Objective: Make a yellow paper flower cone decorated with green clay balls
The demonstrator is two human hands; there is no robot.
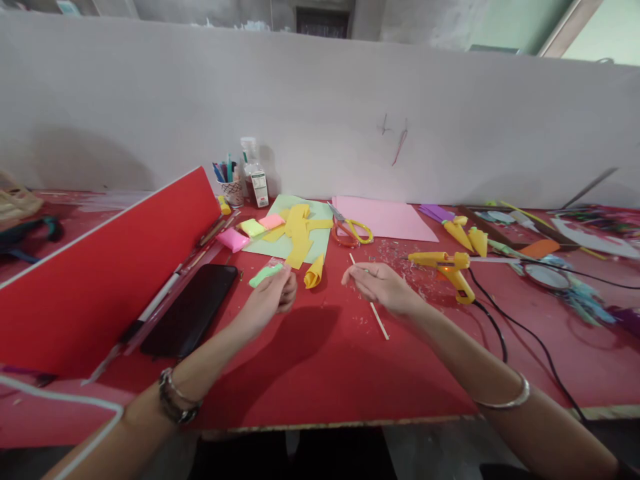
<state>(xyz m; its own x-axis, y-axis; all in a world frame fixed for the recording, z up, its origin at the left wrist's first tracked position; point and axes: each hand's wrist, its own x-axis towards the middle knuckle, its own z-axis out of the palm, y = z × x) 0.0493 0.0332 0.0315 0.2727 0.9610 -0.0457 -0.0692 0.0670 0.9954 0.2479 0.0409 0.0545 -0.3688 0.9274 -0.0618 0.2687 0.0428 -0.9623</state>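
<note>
My left hand (270, 293) is closed on a small clear packet of light green clay (266, 274), which sticks out past the fingertips. My right hand (384, 287) has its fingers curled together; a tiny green spot shows at them, too small to make out. Under that hand a thin wooden stick (379, 321) lies on the red table, partly hidden by the fingers. Between the hands stands a rolled yellow paper cone (314, 272). Yellow paper strips (299, 233) lie behind it on a green sheet (320, 252).
Pink, yellow and coral clay packets (233, 239) lie left of the strips. Scissors (357, 231) rest by a pink sheet (390, 220). A yellow glue gun (453, 270) with a cord lies right. A black phone (193, 310) and a red board (115, 273) are left.
</note>
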